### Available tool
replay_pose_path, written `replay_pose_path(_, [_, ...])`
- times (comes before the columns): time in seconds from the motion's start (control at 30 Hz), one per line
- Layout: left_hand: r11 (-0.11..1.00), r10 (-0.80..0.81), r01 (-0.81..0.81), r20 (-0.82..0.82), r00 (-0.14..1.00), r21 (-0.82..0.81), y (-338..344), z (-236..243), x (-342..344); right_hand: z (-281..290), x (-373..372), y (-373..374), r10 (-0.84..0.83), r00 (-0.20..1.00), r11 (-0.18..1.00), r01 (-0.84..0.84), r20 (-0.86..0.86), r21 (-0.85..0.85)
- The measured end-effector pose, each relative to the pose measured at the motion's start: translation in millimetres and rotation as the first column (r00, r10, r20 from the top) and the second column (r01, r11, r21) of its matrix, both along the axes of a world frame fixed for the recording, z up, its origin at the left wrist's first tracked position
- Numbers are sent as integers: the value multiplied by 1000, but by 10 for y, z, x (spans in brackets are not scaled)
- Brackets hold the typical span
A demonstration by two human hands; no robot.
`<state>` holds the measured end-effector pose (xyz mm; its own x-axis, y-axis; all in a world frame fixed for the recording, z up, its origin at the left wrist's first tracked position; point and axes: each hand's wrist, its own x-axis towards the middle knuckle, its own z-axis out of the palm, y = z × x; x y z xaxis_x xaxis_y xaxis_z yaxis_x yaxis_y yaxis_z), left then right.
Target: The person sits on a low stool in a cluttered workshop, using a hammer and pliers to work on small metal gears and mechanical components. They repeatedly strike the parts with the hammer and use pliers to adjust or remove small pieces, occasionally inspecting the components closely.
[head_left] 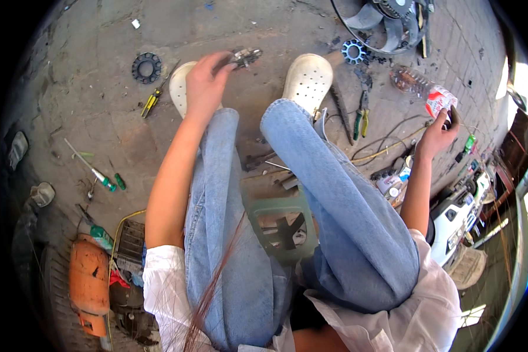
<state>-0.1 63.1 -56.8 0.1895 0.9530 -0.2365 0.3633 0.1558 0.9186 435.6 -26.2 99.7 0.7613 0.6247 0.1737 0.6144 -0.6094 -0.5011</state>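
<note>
The bottle [418,86] is clear; its label [439,100] red-and-white.

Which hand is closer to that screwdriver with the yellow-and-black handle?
The left hand: it is above the left shoe, just right of the screwdriver. The right hand is much farther right, at the plastic bottle.

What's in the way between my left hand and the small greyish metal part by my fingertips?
Nothing visible: your left hand's thumb and fingers reach right up to the metal part. The left white shoe shows behind the hand, not between. Whether you're gripping the part, I can't tell.
</note>
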Motion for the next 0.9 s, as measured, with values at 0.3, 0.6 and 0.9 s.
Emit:
replay_pose_path(0.3, [804,-175,158,-25,984,573,-6,1073,238,-561,-1993,521,198,-509,901,-241,-838,359])
replay_pose_path(0.6, [796,-115,128,-59,992,591,54,1115,156,-504,-2131,688,144,-640,906,-222,-754,362])
replay_pose_path(0.9, [911,-214,171,74,974,376,19,1165,107,-604,-2104,599,119,-600,935,-200,-791,292])
